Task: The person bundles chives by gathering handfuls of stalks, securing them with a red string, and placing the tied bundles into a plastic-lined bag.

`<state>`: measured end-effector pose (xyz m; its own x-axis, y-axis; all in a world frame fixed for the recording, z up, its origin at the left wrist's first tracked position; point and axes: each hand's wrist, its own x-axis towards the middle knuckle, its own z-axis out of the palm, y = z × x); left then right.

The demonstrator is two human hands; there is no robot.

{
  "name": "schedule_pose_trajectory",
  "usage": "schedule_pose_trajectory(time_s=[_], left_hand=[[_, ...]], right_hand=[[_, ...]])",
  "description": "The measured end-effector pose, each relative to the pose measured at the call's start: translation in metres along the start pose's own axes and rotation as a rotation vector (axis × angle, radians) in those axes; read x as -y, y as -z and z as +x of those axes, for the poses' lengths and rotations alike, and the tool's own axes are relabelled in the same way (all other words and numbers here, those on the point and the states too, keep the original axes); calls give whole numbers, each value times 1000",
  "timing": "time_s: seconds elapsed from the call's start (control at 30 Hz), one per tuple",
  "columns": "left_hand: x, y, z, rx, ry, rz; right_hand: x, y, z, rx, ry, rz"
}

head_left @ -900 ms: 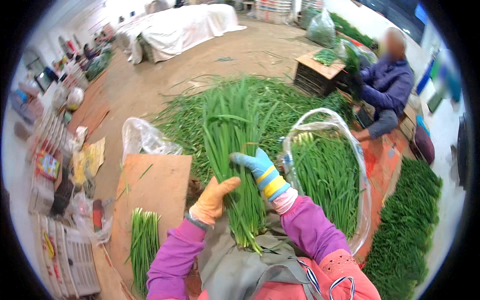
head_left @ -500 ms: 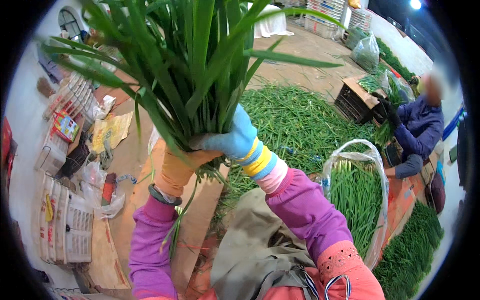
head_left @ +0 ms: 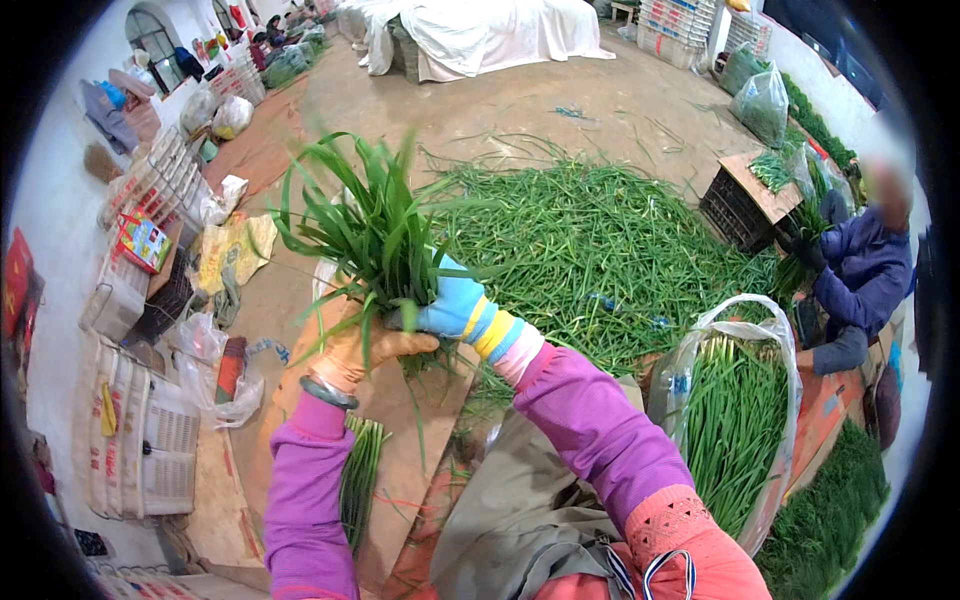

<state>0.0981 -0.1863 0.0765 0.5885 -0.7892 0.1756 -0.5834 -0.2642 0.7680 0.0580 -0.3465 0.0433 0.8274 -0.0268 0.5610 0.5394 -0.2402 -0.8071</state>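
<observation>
Both my hands are closed round the lower part of a bunch of green chives (head_left: 375,230), whose leaves fan upward and away. My left hand (head_left: 350,350), in an orange glove, grips from below on the left, a finger reaching across the stems. My right hand (head_left: 450,310), in a blue glove with a yellow-striped cuff, holds the bunch from the right. Beneath them lies a brown board (head_left: 410,450). A neat bundle of chives (head_left: 362,470) rests there beside my left forearm, partly hidden by it.
A wide heap of loose chives (head_left: 590,260) covers the floor ahead. On the right stands a clear plastic bag (head_left: 790,440) packed with chives. Beyond it a person (head_left: 860,260) holds greens beside a black crate (head_left: 735,205). White plastic baskets (head_left: 165,450) are stacked at left.
Both hands have come down with the bunch, away from my view, so it looks smaller and the room behind shows. The bundle on the board is now more visible.
</observation>
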Motion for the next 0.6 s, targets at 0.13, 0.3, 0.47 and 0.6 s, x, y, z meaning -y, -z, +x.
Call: schedule_pose_trajectory(time_s=[0.13,0.3,0.47,0.6], left_hand=[[-14,-5,18,-252,-72,102],[-51,-6,43,-456,-29,-29],[-95,39,64,-519,126,-456],[-135,72,81,-504,59,-647]], right_hand=[[3,-2,7,213,-77,-388],[25,-1,-4,66,-311,-354],[-53,-3,-89,-138,-285,-355],[-96,-2,-139,-160,-577,-7]])
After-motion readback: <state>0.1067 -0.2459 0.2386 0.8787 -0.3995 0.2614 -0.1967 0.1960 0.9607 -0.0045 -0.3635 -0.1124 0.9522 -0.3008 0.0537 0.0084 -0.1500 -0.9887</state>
